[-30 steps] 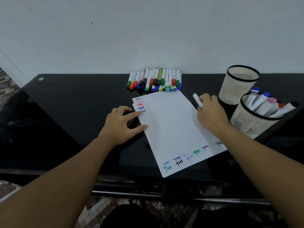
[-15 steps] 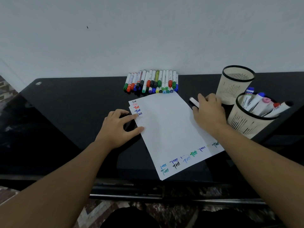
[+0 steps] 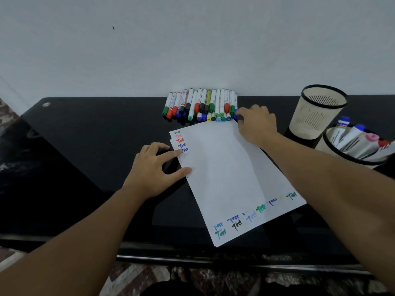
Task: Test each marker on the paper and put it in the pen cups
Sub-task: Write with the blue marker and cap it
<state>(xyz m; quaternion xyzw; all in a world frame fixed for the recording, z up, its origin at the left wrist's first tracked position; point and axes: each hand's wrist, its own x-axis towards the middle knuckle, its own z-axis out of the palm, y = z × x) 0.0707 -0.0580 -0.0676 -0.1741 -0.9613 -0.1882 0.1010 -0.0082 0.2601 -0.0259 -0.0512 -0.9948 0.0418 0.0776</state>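
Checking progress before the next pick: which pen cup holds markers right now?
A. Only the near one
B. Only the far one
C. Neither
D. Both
A: the near pen cup at the right edge holds several capped markers, while the far pen cup behind it shows only its bare slotted inner wall.
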